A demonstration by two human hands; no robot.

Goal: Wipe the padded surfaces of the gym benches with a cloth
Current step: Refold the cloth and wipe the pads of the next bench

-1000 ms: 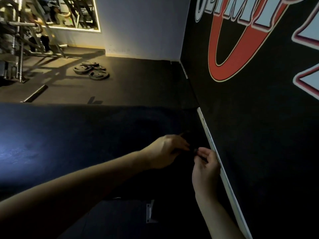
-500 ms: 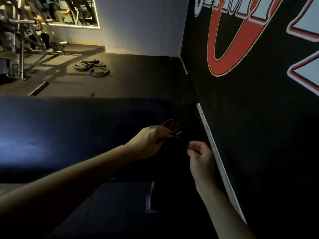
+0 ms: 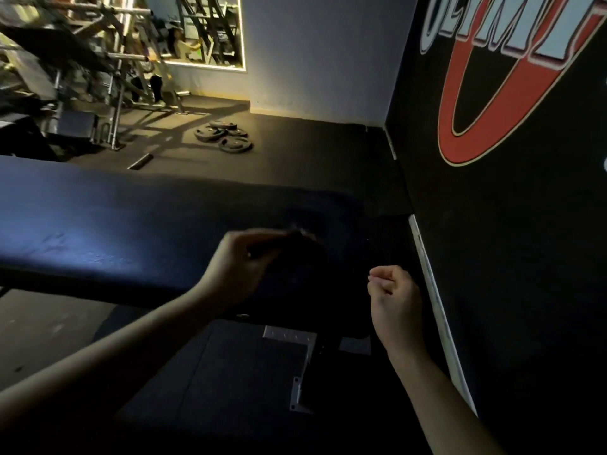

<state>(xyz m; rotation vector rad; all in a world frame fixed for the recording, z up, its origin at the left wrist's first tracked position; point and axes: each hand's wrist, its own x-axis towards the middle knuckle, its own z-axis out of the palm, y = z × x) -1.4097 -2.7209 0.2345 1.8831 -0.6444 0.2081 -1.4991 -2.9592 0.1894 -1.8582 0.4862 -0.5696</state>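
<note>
**Left hand** (image 3: 246, 261): over the right end of the bench, fingers bunched tight on the cloth (image 3: 300, 239).

**Cloth:** dark and blurred, a small wad at my fingertips. I cannot tell whether it is on the pad or just above it.

**Right hand** (image 3: 394, 295): off the end of the pad, near the wall. The fingers are curled in, with nothing visible in them.

**Bench** (image 3: 131, 224): dark blue pad running left across the view, with glare on its left part. I judge that most of it has yet to be wiped.

**Risks, as I judge them:**
- The wad is too small, so my fingers rather than the cloth may drag on the pad and leave streaks.
- A fingertip grip may let the cloth slip off the end to the floor.
- This end is dim, so patches may be missed.
- A stroke toward the end may knock my knuckles on the wall.

**Around:**
- Wall (image 3: 492, 224): black with red and pale lettering, close on my right.
- Strip (image 3: 433, 307): white, along the foot of the wall.
- Bracket (image 3: 289, 336): metal, under the pad.
- Plates (image 3: 226, 136): on the floor beyond the bench, well apart.
- Rack (image 3: 98, 77): far left.
- Mirror (image 3: 207, 27): on the back wall.

**In the way:** only the wall crowds a stroke, and the free run is to the left.
</note>
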